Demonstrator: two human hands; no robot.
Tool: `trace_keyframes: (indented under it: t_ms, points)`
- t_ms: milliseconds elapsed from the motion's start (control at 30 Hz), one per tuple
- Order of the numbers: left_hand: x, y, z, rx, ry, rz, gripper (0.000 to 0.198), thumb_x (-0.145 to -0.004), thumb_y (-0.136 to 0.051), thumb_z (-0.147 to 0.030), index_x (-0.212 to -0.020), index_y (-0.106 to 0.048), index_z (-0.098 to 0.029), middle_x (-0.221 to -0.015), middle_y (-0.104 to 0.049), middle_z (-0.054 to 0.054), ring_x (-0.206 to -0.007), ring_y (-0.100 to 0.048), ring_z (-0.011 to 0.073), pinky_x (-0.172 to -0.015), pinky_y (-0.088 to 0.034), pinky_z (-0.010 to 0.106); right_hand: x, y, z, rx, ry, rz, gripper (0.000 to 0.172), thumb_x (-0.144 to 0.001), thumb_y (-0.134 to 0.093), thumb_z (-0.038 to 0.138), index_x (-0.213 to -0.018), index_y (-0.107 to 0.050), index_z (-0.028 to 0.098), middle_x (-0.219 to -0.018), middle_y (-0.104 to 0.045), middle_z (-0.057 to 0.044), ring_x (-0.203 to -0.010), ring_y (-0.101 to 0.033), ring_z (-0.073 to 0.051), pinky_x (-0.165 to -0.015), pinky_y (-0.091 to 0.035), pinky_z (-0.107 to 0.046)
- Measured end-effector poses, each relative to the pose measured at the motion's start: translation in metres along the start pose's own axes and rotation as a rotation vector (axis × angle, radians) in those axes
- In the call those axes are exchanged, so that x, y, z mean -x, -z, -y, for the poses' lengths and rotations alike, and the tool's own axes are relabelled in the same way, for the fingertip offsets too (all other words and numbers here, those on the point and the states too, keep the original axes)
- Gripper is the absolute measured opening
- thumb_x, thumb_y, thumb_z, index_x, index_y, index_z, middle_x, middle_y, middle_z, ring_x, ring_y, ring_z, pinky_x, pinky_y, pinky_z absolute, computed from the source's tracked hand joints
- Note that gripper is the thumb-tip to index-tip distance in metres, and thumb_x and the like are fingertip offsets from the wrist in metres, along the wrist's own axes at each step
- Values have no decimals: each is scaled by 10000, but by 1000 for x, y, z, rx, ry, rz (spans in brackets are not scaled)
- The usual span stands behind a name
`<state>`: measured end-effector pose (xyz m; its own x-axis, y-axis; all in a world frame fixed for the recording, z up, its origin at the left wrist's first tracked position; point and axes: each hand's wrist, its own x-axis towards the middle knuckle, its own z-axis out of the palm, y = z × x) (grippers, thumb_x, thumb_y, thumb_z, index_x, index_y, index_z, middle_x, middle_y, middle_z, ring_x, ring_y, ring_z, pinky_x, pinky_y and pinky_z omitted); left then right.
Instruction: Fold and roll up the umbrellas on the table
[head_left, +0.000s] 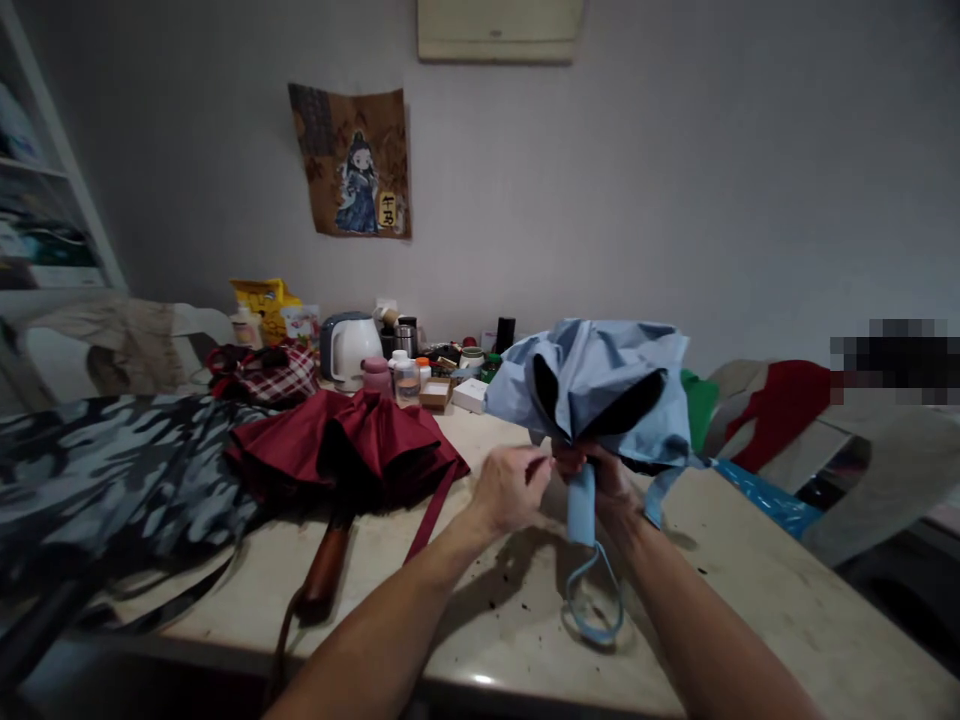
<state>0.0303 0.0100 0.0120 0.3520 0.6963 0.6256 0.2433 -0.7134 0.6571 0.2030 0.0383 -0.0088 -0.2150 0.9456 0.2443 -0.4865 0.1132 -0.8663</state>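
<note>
A light blue folding umbrella [592, 385], its canopy collapsed but loose, stands above the table with its handle pointing toward me. My right hand [611, 482] is wrapped round it just below the canopy, beside the top of the blue handle [580, 508]. A wrist loop hangs from the handle's end, and a fabric strap dangles by my right wrist. Just left of the handle, my left hand [514, 488] has its fingers curled into a pinch near the canopy's lower edge; whether fabric is between them I cannot make out.
A dark red umbrella [360, 445] with a brown handle and a camouflage umbrella [127, 480] lie on the table [510, 620] to the left. Behind stand a kettle [356, 350], bottles and small boxes. Chairs flank the table, with a blue plastic bag [769, 498] at right.
</note>
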Motion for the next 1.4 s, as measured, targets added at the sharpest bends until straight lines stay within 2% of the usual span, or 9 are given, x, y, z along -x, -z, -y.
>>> trace_keyframes:
  t_ms: [200,500,700,833,1000,1133,1233,1333,1400]
  points:
    - [-14,3,18,458,363,-193,161,-769,-552,-280,-680,-624,-166,-574,-604,10,-449,-553,128,-471,-434,244,10,1,1,-429,-44,-36,238,-560,-661,153,-690,-475,225,-569,-364,61,-447,-309,-75,-391,-334,-215]
    - [-21,10,22,550,575,-334,40,-725,-634,-162,-749,-650,-135,-619,-637,19,-439,-576,103,-442,-427,200,13,-16,3,-544,-17,5,233,-588,-689,141,-681,-489,218,-534,-376,80,-413,-345,-46,-390,-384,-146]
    - [-21,6,24,768,772,-335,241,-703,-731,-234,-853,-568,-139,-701,-610,27,-583,-613,130,-546,-493,253,15,-15,8,-675,19,69,168,-671,-679,181,-717,-523,225,-621,-501,50,-389,-381,-33,-348,-398,-143]
    - [-19,3,24,957,650,-221,388,-556,-817,-272,-821,-562,-150,-687,-633,29,-550,-604,136,-515,-450,243,15,-11,-1,-632,-74,115,186,-692,-695,208,-727,-516,178,-596,-468,69,-403,-390,14,-396,-357,-59]
    - [-23,11,39,825,543,-499,169,-566,-696,-192,-634,-550,-140,-490,-465,-60,-419,-378,45,-429,-271,191,9,-5,-7,-662,-98,323,265,-655,-739,195,-688,-477,167,-587,-455,70,-405,-376,10,-381,-388,-53]
    - [-27,23,47,737,572,-687,146,-646,-642,-202,-767,-592,-138,-580,-507,-42,-490,-430,70,-463,-298,195,7,7,-8,-632,-21,404,181,-685,-696,203,-715,-523,161,-583,-457,59,-411,-364,-4,-419,-411,-76]
    - [-29,30,38,665,371,-764,261,-697,-691,-302,-907,-609,-170,-885,-628,35,-762,-567,116,-616,-419,207,5,23,-11,-309,15,360,320,-650,-717,425,-620,-510,183,-456,-316,90,-366,-242,-26,-358,-352,-128]
    - [-25,33,19,725,10,-525,658,-626,-796,-427,-1205,-545,-241,-1182,-601,80,-1001,-575,177,-773,-467,249,3,36,-16,109,55,217,547,-555,-649,710,-504,-433,210,-389,-224,90,-337,-174,-42,-292,-237,-197]
    - [-20,33,7,826,-78,-282,801,-579,-818,-499,-1273,-514,-242,-1158,-623,96,-969,-602,201,-766,-481,268,2,41,-18,263,62,140,613,-544,-606,786,-463,-396,216,-368,-239,74,-327,-222,-54,-295,-226,-216]
